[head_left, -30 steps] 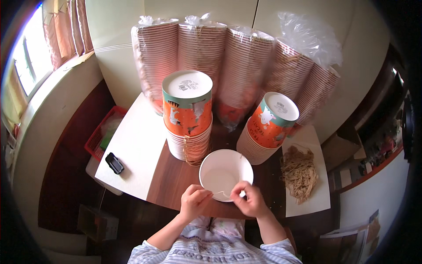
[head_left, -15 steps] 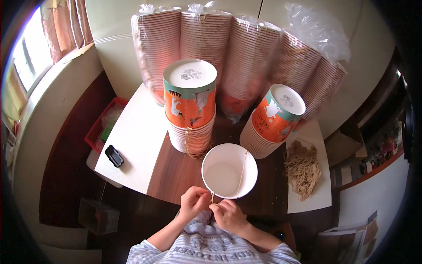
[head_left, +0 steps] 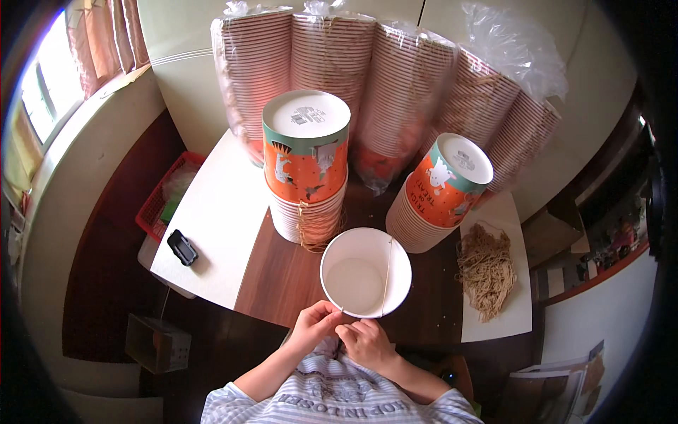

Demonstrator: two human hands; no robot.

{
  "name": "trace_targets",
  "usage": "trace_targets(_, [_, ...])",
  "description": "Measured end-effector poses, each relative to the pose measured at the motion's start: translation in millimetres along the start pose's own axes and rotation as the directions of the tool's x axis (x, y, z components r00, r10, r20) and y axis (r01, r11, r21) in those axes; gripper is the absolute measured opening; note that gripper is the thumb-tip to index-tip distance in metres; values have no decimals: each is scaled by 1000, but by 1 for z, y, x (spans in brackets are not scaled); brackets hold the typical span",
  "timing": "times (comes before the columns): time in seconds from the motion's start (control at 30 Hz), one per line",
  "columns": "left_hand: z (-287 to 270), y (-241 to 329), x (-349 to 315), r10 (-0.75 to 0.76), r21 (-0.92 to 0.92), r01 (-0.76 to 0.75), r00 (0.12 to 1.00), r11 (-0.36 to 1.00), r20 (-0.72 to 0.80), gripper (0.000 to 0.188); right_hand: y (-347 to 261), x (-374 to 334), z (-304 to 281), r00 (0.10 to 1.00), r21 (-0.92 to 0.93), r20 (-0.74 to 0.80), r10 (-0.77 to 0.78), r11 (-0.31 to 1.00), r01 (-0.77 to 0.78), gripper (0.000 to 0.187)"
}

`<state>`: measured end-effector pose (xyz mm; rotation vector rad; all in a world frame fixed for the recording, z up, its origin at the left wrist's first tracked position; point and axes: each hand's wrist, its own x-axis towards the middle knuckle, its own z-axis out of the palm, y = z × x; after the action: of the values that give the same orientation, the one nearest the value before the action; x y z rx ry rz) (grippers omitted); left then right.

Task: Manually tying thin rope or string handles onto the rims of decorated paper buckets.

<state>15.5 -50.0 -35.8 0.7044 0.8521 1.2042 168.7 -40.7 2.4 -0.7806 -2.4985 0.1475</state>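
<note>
A white paper bucket [head_left: 355,283] stands at the table's near edge, open mouth towards me. A thin beige string [head_left: 387,279] crosses its inside on the right, from the far rim to the near rim. At the near rim, my left hand [head_left: 315,329] pinches a short end of string between thumb and forefinger. My right hand [head_left: 368,345] is beside it, fingers curled closed at the same string; its fingertips are partly hidden. Behind stands an upside-down stack of orange and green buckets [head_left: 306,166], with loose strings [head_left: 316,226] hanging on its near side.
Another upturned bucket stack [head_left: 439,191] stands at right. A heap of beige strings [head_left: 487,272] lies on the table's white right part. A small black case [head_left: 183,248] lies at left, near a red basket [head_left: 152,215]. Tall plastic-wrapped bucket stacks [head_left: 402,92] line the back.
My left hand has moved slightly up, closer to the bucket's rim, and less string shows between my hands. The bucket sits slightly further left in view.
</note>
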Motion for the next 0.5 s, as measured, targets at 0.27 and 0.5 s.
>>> trace_targets(0.27, [7, 6, 3, 117, 199, -96, 989, 975, -95, 8, -1, -1, -4, 985, -141, 160, -67, 986, 90, 9])
trace_targets(0.5, [12, 10, 8, 346, 535, -252, 934, 806, -83, 9, 2, -2, 2, 979, -186, 195, -65, 977, 102, 4])
